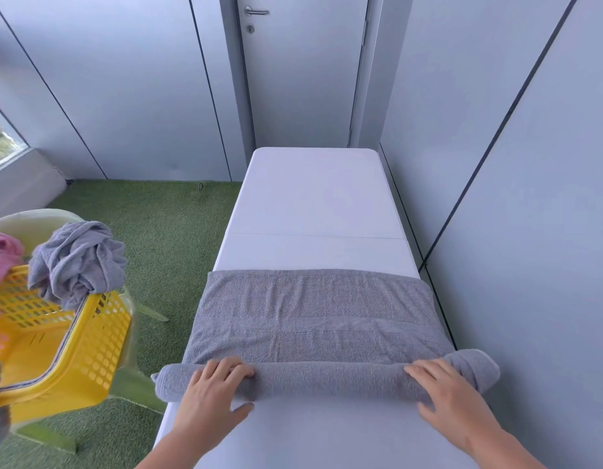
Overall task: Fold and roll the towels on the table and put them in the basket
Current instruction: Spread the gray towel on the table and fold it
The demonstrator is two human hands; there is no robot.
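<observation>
A grey towel (313,309) lies folded across the white table (313,198), its near edge rolled into a thick tube (327,379) spanning the table's width. My left hand (212,387) rests on the roll's left part, fingers curled over its top and thumb on the near side. My right hand (452,390) lies on the roll's right part with fingers spread over it. A yellow basket (73,340) sits at the left on a pale green chair, with a crumpled grey towel (77,262) draped over its rim and a pink towel (0,255) behind.
Green artificial turf (165,238) covers the floor between the table and the basket. Grey wall panels stand close along the table's right side, and a closed door (303,69) is beyond its far end. The far half of the table is bare white.
</observation>
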